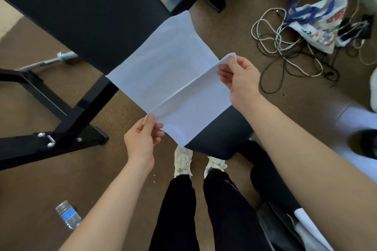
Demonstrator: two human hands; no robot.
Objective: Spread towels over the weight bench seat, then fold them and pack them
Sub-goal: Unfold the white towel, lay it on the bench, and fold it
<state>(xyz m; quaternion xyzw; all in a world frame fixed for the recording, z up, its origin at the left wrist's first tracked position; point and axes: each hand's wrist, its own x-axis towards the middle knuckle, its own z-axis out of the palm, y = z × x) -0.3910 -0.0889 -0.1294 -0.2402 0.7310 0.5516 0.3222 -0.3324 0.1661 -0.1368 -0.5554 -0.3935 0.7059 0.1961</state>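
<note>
Nearest, the person's dark trouser legs and pale shoes [183,161] stood on the brown floor, with a plastic water bottle [68,215] lying on its side off to the left. Just above the shoes, the left hand [140,140] pinched one corner of a white towel [171,73] between thumb and curled fingers. The right hand [238,79], higher and to the right, pinched the opposite corner the same way. A crease ran across the towel from one hand to the other; one half hung down over a small dark seat pad [220,138], and the other half stretched away over the end of the long black pad of the weight bench [81,10]. Whether the cloth touched either pad could not be told. The bench's black steel frame [61,120] spread over the floor on the left, and a metal bar [65,56] showed beyond it. Farther off to the right lay a tangle of cables [285,47] beside a printed bag [320,20] with blue straps
</note>
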